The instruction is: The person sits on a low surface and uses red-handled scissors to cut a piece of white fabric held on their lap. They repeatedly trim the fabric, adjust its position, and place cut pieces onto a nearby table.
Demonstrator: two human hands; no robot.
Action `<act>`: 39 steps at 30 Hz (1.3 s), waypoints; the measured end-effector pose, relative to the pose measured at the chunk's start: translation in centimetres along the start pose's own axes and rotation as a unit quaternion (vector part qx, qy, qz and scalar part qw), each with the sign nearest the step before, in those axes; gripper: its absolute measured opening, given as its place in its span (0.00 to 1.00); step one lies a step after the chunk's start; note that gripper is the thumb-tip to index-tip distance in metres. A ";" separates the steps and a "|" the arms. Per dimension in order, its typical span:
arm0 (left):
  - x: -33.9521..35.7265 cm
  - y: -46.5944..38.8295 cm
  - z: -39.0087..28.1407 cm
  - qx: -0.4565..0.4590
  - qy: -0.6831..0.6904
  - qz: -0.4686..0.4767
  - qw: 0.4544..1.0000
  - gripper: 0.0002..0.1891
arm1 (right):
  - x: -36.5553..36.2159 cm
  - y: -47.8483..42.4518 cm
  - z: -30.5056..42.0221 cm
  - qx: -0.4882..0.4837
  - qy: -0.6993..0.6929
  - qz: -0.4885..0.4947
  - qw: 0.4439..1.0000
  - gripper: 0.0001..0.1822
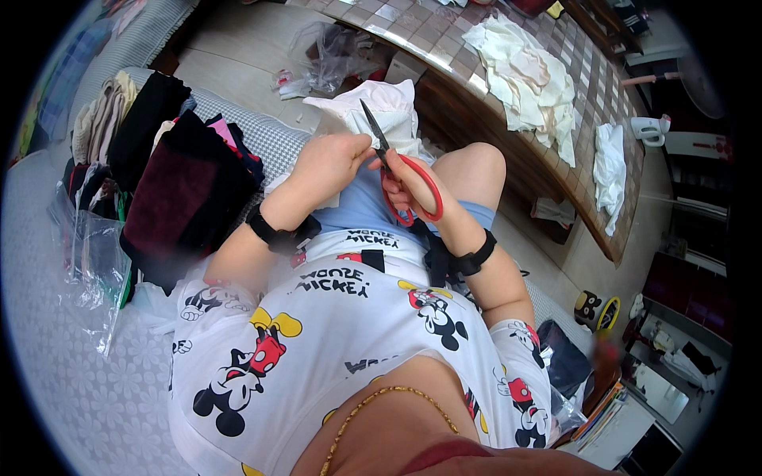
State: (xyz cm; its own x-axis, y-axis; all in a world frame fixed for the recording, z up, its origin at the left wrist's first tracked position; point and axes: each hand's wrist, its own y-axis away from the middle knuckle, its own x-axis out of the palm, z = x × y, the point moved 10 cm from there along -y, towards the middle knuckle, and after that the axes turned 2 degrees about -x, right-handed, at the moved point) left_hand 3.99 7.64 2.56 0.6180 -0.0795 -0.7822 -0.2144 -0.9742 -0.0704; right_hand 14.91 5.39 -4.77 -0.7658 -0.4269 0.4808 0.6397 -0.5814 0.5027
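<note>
Red-handled scissors (437, 193) are in my right hand (411, 181), with the fingers at the handle loops and the blades pointing up and away from me. The blades look slightly parted at the tip end, though this is hard to tell. My left hand (333, 160) pinches the edge of a white cloth (387, 110) beside the blades. The cloth spreads over and beyond my lap, its lower part partly hidden behind my hands. A piece of white fabric also shows under my left wrist.
Folded dark clothes (172, 190) are piled on the sofa (238, 116) at the left, near a clear plastic bag (95, 268). A tiled table (440, 38) ahead at the right bears crumpled white cloths (524, 77). Another plastic bag (327, 53) lies on the floor ahead.
</note>
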 end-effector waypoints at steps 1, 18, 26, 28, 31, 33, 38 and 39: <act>0.0 0.1 0.1 0.000 -0.002 0.003 1.000 0.11 | 0.0 0.1 -0.1 0.014 0.002 0.008 1.000 0.25; -1.0 1.2 -0.6 0.025 -0.054 -0.038 0.998 0.10 | 0.4 0.1 -1.1 0.036 0.001 0.019 0.999 0.28; -1.1 1.1 -0.2 0.022 -0.058 -0.043 0.997 0.09 | 0.4 0.0 -0.8 0.024 0.002 0.016 1.000 0.26; -1.2 1.0 -0.5 0.033 -0.060 -0.041 0.997 0.09 | 0.3 0.2 -0.7 0.031 -0.007 0.020 0.999 0.25; -1.0 0.9 -0.8 0.050 -0.063 -0.035 0.996 0.09 | 0.3 0.7 0.0 0.030 0.031 -0.011 0.999 0.29; -0.9 0.8 -0.5 0.037 -0.050 -0.026 0.998 0.10 | 0.1 1.0 0.6 0.014 0.053 -0.026 0.998 0.29; -2.3 0.5 0.4 0.057 -0.034 -0.110 0.992 0.07 | -0.3 1.2 1.2 -0.014 0.064 -0.037 0.997 0.25; -2.9 0.5 0.8 0.075 -0.025 -0.153 0.985 0.07 | -0.3 1.1 1.1 -0.015 0.061 -0.035 0.997 0.25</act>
State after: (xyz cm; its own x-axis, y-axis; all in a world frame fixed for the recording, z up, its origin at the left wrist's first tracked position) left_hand 1.46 7.59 4.27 0.6341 0.2266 -0.7393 -0.1364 -0.9083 -0.3955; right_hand 15.89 5.59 -3.59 -0.8124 -0.4646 0.3523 0.5830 -0.6334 0.5089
